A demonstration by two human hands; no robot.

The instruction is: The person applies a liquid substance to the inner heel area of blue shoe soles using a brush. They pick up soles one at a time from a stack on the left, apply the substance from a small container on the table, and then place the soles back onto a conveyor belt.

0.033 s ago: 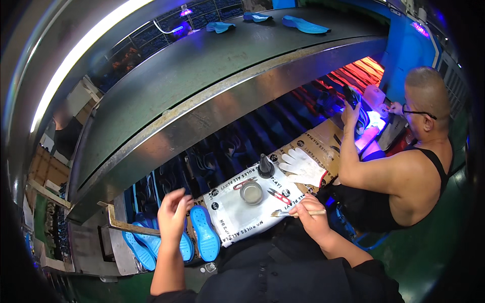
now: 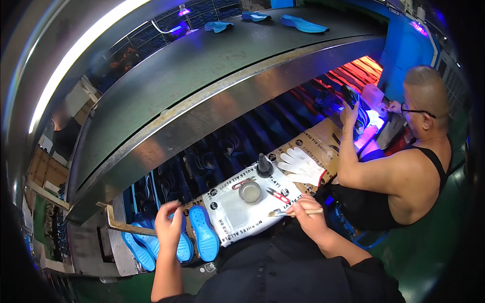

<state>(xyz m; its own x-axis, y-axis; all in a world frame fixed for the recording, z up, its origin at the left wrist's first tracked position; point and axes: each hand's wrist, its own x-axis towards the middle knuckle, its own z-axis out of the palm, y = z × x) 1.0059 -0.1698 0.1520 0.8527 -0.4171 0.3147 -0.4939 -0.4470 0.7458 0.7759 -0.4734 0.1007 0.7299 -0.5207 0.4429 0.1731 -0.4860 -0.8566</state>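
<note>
My right hand (image 2: 307, 220) is closed round the handle of a small brush (image 2: 317, 211), its bristles pointing left over the white sheet (image 2: 237, 217). Above the blue soles at the left, my left hand (image 2: 168, 224) is raised, fingers loosely bent and somewhat apart, with nothing visible in it. One blue sole (image 2: 204, 235) lies just right of that wrist; more soles (image 2: 139, 251) are partly hidden behind the forearm. On the sheet stand a glass jar (image 2: 250, 192) and a black nozzle bottle (image 2: 264, 166). Red-handled thread snips (image 2: 279, 196) lie beside the jar, and a second pair (image 2: 244, 183) behind it.
A white glove (image 2: 302, 166) lies on cardboard to the right. There, a co-worker (image 2: 399, 171) holds a dark shoe part under violet light. Beyond the bench runs a raised conveyor (image 2: 202, 76) carrying blue soles (image 2: 303, 23). A wooden bar (image 2: 132, 228) juts out at the left.
My left hand has shifted slightly down and left, and its fingers are bent a little more. The right hand keeps the brush in nearly the same place.
</note>
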